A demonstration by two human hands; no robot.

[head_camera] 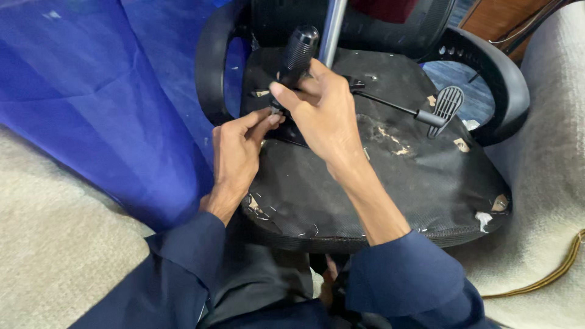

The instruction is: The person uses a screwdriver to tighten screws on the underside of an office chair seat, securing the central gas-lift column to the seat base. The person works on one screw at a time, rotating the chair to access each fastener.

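Note:
An office chair lies turned over, and the black fabric underside of its seat [390, 183] faces me. My right hand [323, 109] grips the black ribbed handle of a screwdriver [295, 52] that points down at the seat's middle. My left hand [237, 152] pinches at the tool's lower end, where the tip meets the seat mechanism. The tip itself is hidden by my fingers. A chrome gas-lift column [332, 30] rises just behind the handle.
A black adjustment lever with a paddle end [442, 109] sticks out to the right. Black armrests [499, 73] curve on both sides. Blue cloth [91, 91] covers the left. Beige carpet [49, 244] lies below, and a yellow cord [548, 274] runs at the lower right.

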